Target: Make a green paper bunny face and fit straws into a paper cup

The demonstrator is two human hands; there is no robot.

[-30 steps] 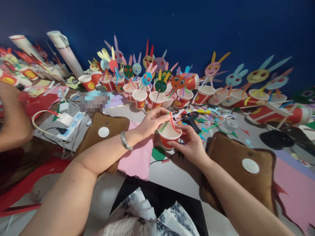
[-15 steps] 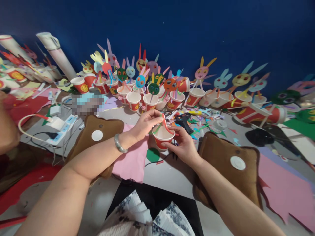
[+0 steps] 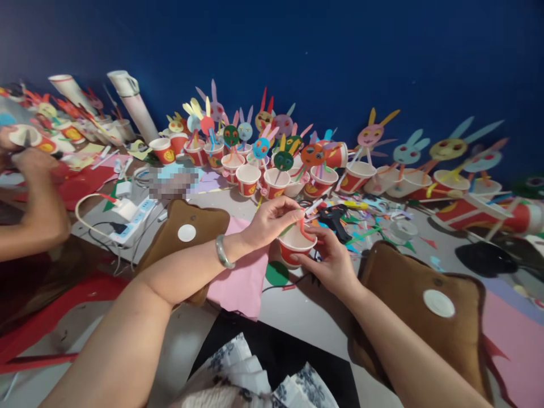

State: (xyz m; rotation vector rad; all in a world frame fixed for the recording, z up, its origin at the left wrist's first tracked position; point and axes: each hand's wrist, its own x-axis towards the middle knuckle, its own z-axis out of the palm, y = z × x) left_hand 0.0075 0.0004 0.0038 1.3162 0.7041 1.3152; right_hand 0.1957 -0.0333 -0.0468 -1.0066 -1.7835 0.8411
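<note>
My right hand (image 3: 331,258) grips a red and white paper cup (image 3: 289,253) at its right side, thumb on the front and fingers round the far side. Above the rim, my left hand (image 3: 278,220) is pinched on the upper end of a red paper strip (image 3: 302,228). That strip curves down to the cup's right inner side. A green strip runs from the same pinch toward the left inside, mostly behind my fingers. On the table below the cup lies a green paper disc (image 3: 277,273), next to a pink paper sheet (image 3: 240,272).
Several cups with paper rabbit faces (image 3: 283,160) line the blue wall. A black glue gun (image 3: 335,220) lies among paper scraps behind my right hand. Brown cushions (image 3: 419,317) flank my arms. At left are a power strip (image 3: 138,218) and a co-worker's arm (image 3: 46,204).
The view has turned left, so things appear shifted right, and a co-worker's arm and hands show more. Both my hands keep their holds on the strips and cup.
</note>
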